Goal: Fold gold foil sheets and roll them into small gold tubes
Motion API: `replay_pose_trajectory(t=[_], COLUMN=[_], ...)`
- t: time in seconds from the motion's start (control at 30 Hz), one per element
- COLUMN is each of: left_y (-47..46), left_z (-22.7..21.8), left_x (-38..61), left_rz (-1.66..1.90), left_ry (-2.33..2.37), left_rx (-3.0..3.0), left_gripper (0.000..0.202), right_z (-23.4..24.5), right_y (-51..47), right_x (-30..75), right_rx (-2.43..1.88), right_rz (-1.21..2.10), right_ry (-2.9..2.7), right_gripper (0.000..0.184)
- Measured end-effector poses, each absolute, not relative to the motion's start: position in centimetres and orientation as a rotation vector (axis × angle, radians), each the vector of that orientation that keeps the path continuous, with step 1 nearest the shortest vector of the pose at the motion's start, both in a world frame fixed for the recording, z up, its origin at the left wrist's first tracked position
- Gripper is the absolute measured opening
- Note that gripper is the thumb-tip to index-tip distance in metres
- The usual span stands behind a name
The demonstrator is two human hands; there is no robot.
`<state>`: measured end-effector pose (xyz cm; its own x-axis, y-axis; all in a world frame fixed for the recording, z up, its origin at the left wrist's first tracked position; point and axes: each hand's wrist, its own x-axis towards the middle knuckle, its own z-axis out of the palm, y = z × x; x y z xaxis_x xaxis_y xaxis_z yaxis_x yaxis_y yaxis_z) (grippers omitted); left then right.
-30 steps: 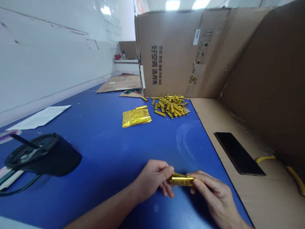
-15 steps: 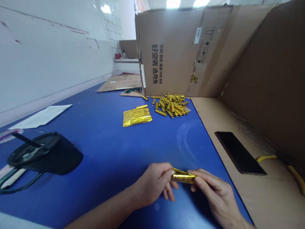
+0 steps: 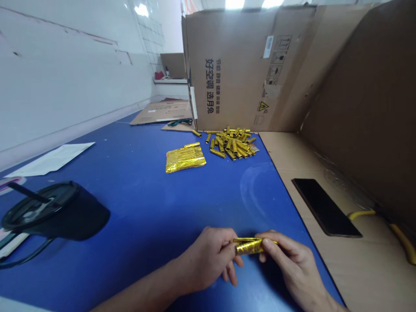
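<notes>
Gold foil roll [image 3: 250, 246] sits between both hands, over the near part of the blue table [image 3: 146, 195]. Left hand [image 3: 204, 262] is closed narrow on the roll's left end, thumb on it, lower fingers curled under. Right hand [image 3: 292, 264] pinches the right end, fingers across the top, thumb out of clear view. Roll is loosely wound, one foil edge lifting along the top, can't tell if it touches the table. Far end of the table, against the cardboard box [image 3: 234, 69]: heap of small gold foil tubes [image 3: 231, 143], lying every which way. Flat gold foil packet [image 3: 185, 158] just left of the heap, one loose tube on top of it. Black lidded tumbler [image 3: 55, 212] with straw and handle on the left side of the table, white paper sheet [image 3: 52, 154] beyond it. Off the table's right edge, on a cardboard sheet [image 3: 292, 149]: black phone [image 3: 325, 208], face down or up can't tell, yellow cable [image 3: 399, 236] past it
</notes>
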<state>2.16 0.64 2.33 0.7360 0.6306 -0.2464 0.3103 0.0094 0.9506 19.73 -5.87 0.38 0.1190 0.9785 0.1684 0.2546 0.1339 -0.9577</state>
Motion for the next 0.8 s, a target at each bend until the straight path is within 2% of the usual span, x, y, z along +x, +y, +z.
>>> replay_pose_trajectory(t=[0.37,0.6,0.8], left_y=[0.4,0.1,0.4], left_z=[3.7,4.0,2.8], left_x=[1.5,1.7,2.1], left_rz=[0.351,0.404,0.534], left_ry=[0.584,0.617,0.727], left_rx=[2.129,2.25,2.207], left_gripper=[0.036,0.015,0.025], right_z=[0.0,0.1,0.5], right_y=[-5.8,-5.7,-5.8], right_x=[19.8,19.7,19.6], right_rx=[-1.372,-1.365,-1.343], right_rz=[0.885,0.889,0.885], right_ry=[-1.297,-1.332,-1.397], right_gripper=[0.019,0.019,0.019])
